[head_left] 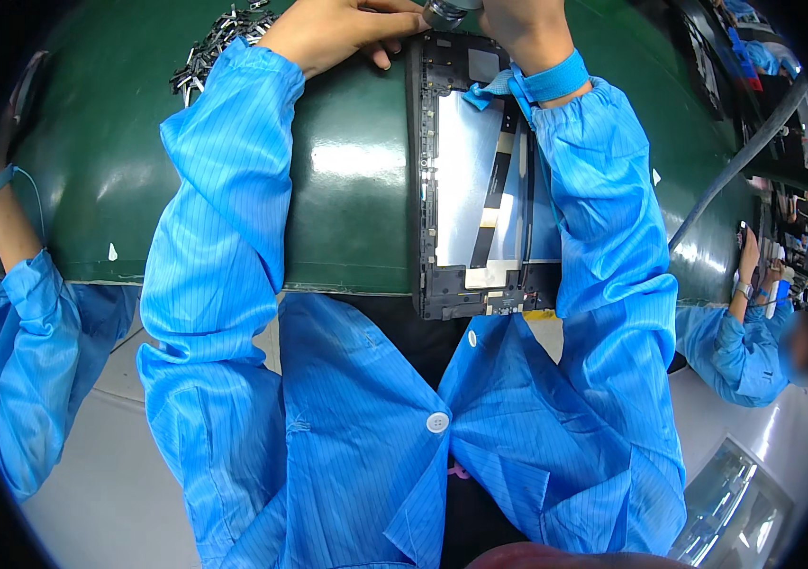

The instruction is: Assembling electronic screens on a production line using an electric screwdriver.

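The scene was brightly and evenly lit from overhead. Soft white glare patches lay on the glossy green surface (347,190) below the left hand (328,33), and on the silver panel (465,180) below the right hand (517,24). Fisheye distortion bent edges; corners were black; focus stayed sharp.

Both forearms stretched forward; left hand (333,33) flat, fingers (380,52) extended; right hand (517,28) curled.

Colours at my bench

I'm wearing pinstriped blue sleeves (224,190) and a blue wrist strap (548,80); green mat (347,190) is showing under the black-framed silver panel (465,180).
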The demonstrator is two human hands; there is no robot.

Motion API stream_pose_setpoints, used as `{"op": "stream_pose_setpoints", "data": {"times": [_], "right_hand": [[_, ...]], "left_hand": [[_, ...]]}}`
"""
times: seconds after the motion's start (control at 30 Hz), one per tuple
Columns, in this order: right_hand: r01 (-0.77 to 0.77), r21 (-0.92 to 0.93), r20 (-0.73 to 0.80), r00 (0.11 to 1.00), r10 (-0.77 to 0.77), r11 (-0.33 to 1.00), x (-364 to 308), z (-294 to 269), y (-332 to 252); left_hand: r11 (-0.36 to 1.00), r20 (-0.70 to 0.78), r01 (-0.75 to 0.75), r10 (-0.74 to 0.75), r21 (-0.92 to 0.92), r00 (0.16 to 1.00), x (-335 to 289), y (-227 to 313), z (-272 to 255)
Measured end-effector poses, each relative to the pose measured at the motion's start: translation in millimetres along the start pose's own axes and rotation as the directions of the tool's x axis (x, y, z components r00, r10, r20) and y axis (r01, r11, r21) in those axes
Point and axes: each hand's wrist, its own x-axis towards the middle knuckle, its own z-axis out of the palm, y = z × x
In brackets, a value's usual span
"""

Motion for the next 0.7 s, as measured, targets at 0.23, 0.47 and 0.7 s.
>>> {"op": "stream_pose_setpoints", "data": {"times": [0.23, 0.47, 0.7], "right_hand": [[0.002, -0.045, -0.01, 1.0, -0.003, 0.999, -0.2, 0.1, -2.0], [0.008, -0.044, -0.015, 1.0, -0.008, 0.999, -1.8, -0.9, -4.4], [0.01, -0.061, -0.002, 1.0, -0.01, 0.998, -1.2, 0.5, -3.0]], "left_hand": [[0.999, -0.027, 0.04, -0.039, 0.024, 0.999, -1.6, 8.5, 2.6], [1.0, -0.019, 0.03, -0.03, 0.004, 0.999, 0.6, 2.2, 2.3], [0.999, -0.017, 0.033, -0.033, -0.003, 0.999, 0.4, -0.7, 0.7]]}}
